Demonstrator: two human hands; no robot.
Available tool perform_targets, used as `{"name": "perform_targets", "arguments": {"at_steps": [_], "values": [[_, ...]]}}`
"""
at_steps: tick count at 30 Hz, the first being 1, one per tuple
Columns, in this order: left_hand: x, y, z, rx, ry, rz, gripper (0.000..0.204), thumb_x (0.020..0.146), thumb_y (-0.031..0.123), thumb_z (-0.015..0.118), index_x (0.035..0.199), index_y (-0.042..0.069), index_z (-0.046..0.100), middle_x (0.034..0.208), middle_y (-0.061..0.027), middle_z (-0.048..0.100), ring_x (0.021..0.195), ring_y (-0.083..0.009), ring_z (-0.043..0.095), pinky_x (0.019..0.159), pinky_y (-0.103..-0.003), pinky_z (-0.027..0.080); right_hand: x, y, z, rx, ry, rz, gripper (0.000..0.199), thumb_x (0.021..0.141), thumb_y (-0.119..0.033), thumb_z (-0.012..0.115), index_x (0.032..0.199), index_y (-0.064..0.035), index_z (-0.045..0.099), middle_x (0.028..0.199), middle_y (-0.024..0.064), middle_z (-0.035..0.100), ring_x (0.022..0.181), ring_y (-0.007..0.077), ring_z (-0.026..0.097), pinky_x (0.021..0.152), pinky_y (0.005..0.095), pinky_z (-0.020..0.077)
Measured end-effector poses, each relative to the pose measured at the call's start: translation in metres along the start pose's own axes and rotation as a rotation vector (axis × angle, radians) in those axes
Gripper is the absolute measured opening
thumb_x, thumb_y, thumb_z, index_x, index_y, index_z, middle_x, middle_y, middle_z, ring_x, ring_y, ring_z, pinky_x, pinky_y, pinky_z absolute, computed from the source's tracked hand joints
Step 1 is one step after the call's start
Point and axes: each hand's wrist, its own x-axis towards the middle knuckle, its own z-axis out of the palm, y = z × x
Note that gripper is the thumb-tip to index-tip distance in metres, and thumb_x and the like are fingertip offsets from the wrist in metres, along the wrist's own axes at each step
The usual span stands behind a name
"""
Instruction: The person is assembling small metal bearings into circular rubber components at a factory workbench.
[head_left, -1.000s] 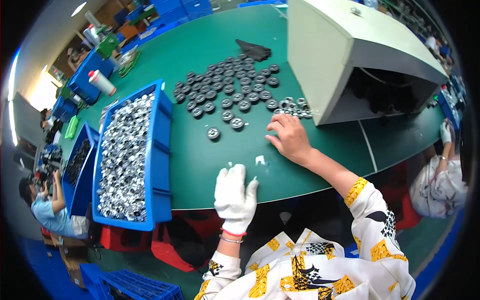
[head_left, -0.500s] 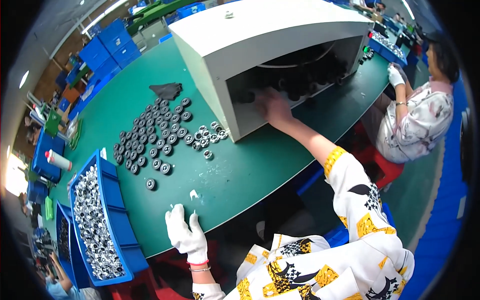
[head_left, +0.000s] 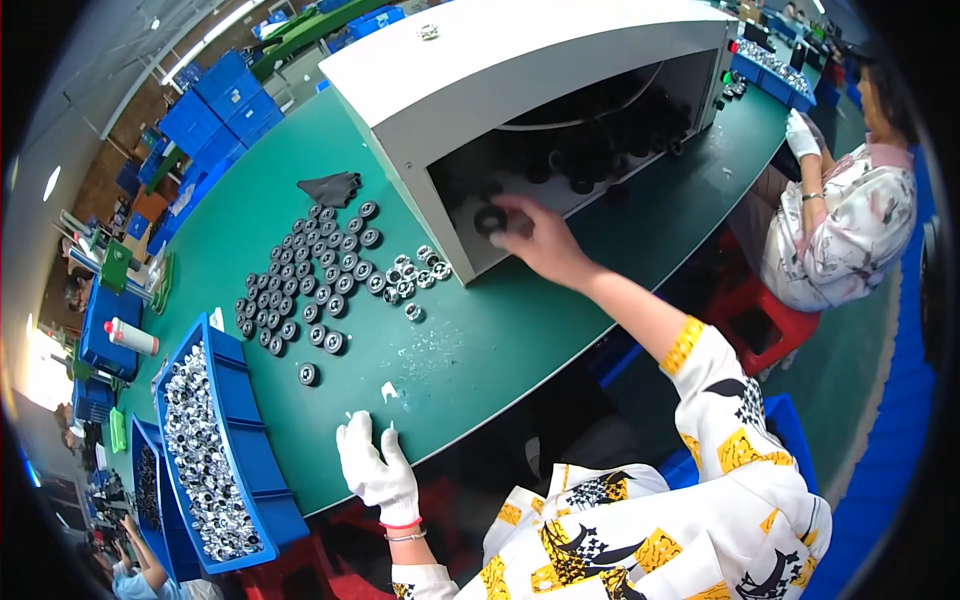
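My bare right hand [head_left: 535, 238] is at the mouth of a white box-shaped housing [head_left: 400, 150], its fingers closed on a black rubber ring [head_left: 490, 219]. Deeper inside the housing lies a heap of similar black rings [head_left: 600, 160]. My left hand [head_left: 378, 465], in a white glove, hovers over the near table edge with fingers apart and nothing seen in it. On the green table, many small black wheels [head_left: 310, 265] with silvery centres stand in a loose cluster. Beside them sits a small group of bare silver hubs [head_left: 405, 280].
A blue bin [head_left: 235, 400] full of shiny metal hubs stands at the left. Behind the wheels lies a dark cloth-like piece [head_left: 332, 189]. A white bottle with a red cap [head_left: 132, 337] is farther left. Another person [head_left: 840, 210] sits at the right on a red stool [head_left: 762, 318].
My right hand has drawn back toward the opening's near left corner, and a black rubber ring now shows in its fingers. The view has shifted slightly; my left hand keeps its pose.
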Motion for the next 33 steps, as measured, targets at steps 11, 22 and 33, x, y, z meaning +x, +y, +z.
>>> {"name": "perform_targets", "arguments": {"at_steps": [11,22,33], "values": [[0.002,-0.004,0.003,-0.072,-0.009,-0.009,0.033,0.083,0.003,0.063,0.116,0.0,0.062,0.117,-0.0154,0.063,0.112,-0.0351,0.057,0.101,-0.041,0.041,-0.147,-0.042,0.014,0.181,-0.173,-0.074,0.047,0.075,-0.008,0.074,0.119,-0.0034,0.057,0.115,0.0078,0.06,0.094,0.0138,0.058,0.074,0.0238,0.0474],[-0.021,0.009,-0.023,-0.753,-0.038,-0.468,0.027,0.095,0.019,0.056,0.109,-0.003,0.063,0.087,-0.0098,0.067,0.076,-0.0125,0.06,0.071,-0.027,0.05,-0.173,-0.052,0.035,0.168,-0.241,-0.057,0.049,0.074,-0.004,0.075,0.12,-0.0045,0.056,0.112,0.0083,0.061,0.094,0.0152,0.059,0.07,0.0251,0.047],[-0.031,0.075,-0.022,-1.42,-0.526,-0.8,0.052,0.085,0.003,0.064,0.134,-0.003,0.044,0.115,-0.0122,0.059,0.094,-0.0155,0.06,0.077,-0.027,0.053,-0.186,-0.075,0.063,-0.155,-0.307,-0.574,0.066,0.058,-0.005,0.08,0.118,-0.0048,0.054,0.104,0.0109,0.062,0.094,0.0311,0.06,0.082,0.0403,0.0497]]}}
